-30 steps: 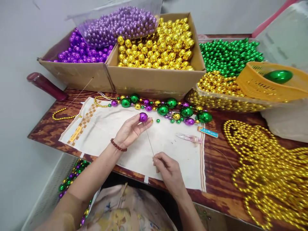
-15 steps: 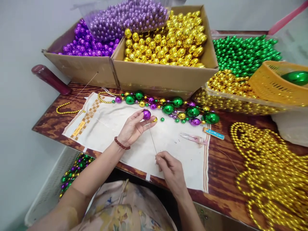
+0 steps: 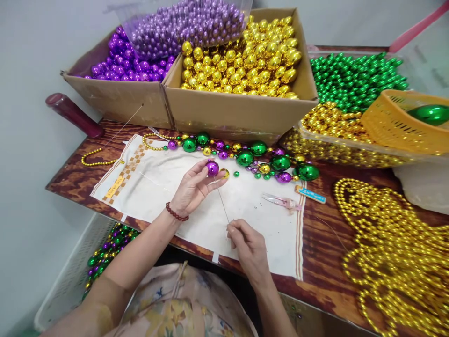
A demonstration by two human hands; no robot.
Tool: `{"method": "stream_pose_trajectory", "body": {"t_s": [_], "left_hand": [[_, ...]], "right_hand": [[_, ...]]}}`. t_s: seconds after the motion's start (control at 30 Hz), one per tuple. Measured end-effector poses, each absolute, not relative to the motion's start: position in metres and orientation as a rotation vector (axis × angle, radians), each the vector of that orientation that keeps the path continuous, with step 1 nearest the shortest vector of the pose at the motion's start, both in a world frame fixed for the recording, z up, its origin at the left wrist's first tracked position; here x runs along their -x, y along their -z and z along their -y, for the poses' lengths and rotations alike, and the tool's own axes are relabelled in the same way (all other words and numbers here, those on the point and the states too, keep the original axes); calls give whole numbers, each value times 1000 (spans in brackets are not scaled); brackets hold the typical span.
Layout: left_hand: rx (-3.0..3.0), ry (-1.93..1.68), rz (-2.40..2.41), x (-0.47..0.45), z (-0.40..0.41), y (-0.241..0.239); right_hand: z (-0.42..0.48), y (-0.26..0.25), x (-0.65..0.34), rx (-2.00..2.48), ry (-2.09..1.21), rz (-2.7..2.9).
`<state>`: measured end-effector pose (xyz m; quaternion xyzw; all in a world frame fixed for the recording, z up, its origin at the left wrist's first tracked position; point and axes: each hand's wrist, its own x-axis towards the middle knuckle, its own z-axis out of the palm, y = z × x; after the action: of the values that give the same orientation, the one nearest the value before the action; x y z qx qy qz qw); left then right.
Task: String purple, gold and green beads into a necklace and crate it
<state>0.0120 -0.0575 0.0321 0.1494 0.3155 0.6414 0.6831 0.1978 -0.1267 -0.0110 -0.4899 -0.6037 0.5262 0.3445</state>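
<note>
My left hand pinches a shiny purple bead between thumb and fingers, above the white towel. A gold bead shows right by its fingertips; whether the hand holds it too, I cannot tell. From the purple bead a thin needle-like wire slants down to my right hand, whose thumb and forefinger are closed on its lower end. A small green bead lies on the towel beside the left fingertips. Behind the hands, strung beads in green, purple and gold stretch along the towel's far edge.
Cardboard boxes of purple beads and gold beads stand at the back. Small scissors and a blue-orange tool lie to the right. Farther right are gold bead strands and a yellow basket. A dark red bottle leans at left.
Both hands stay almost in place. The purple bead has shifted very slightly left and down in view, still in the left fingers with the wire at it.
</note>
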Motion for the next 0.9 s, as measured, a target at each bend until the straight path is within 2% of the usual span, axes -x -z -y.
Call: {"method": "stream_pose_trajectory", "body": {"t_s": [0.53, 0.77, 0.9], "left_hand": [[-508, -1476, -778, -19, 67, -28], [-524, -1358, -830, -41, 78, -12], [-658, -1255, -927, -66, 90, 5]], "right_hand": [[114, 23, -187, 1251, -1288, 1478], [105, 17, -183, 1266, -1246, 1417], [104, 19, -187, 1322, -1185, 1190]]}}
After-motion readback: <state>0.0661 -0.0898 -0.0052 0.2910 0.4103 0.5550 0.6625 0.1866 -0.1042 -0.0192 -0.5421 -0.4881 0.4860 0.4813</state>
